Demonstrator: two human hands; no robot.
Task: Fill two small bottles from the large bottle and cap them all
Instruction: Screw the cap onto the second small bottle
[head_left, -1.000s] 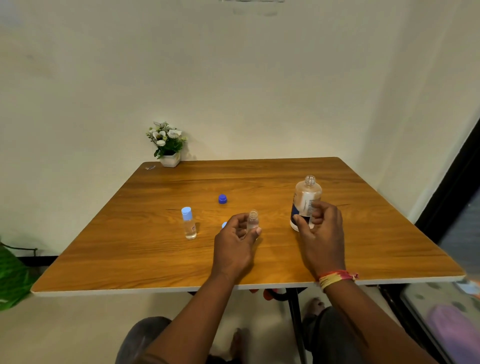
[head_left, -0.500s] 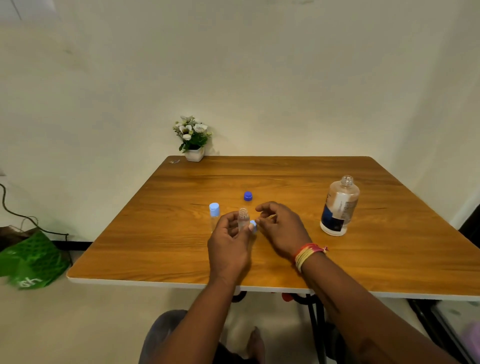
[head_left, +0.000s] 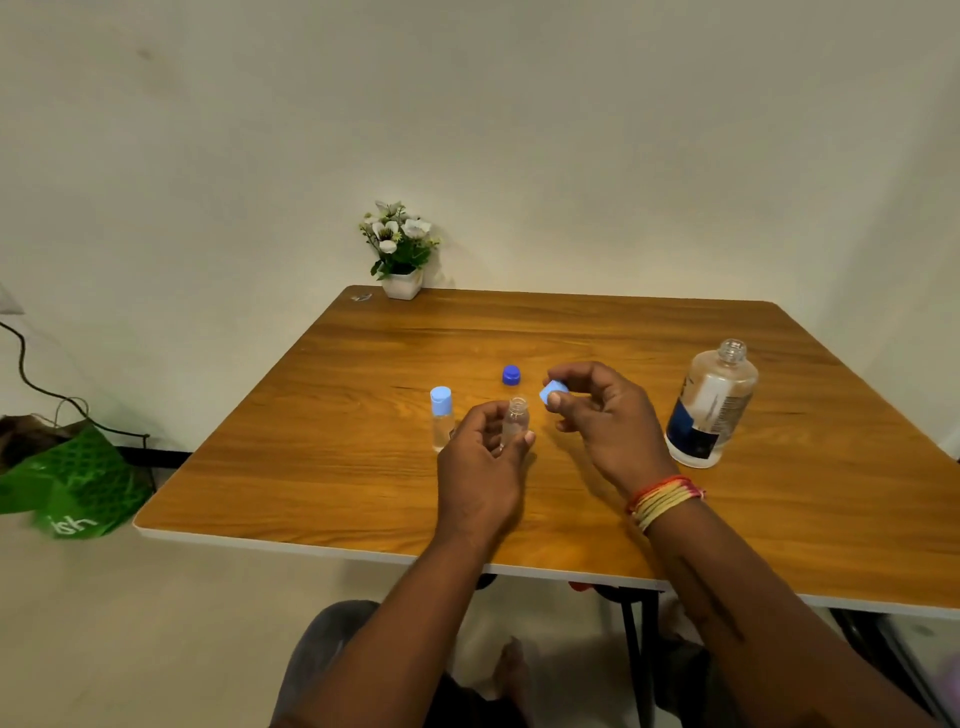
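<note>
- Down at the bottom, a person's two bare arms reach up over the near edge of the wooden table.
- Next, the right wrist has red and yellow bands on it.
- The left hand has its fingers and thumb curled round a small open bottle. The bottle stands up straight and has no cap on.
- The right hand is just beside it, a bit higher. Its thumb and fingers pinch a light blue cap. The cap is near the open bottle's mouth but not on it.
- Just left of the left hand stands a second small bottle with a light blue cap already on.
- A little farther back, a dark blue cap sits alone on the table.
- Off to the right stands the large bottle, open at the top, well apart from both hands.
- Way at the back left corner is a little white pot of flowers, by the wall.
- On the floor to the left lies a green bag.
</note>
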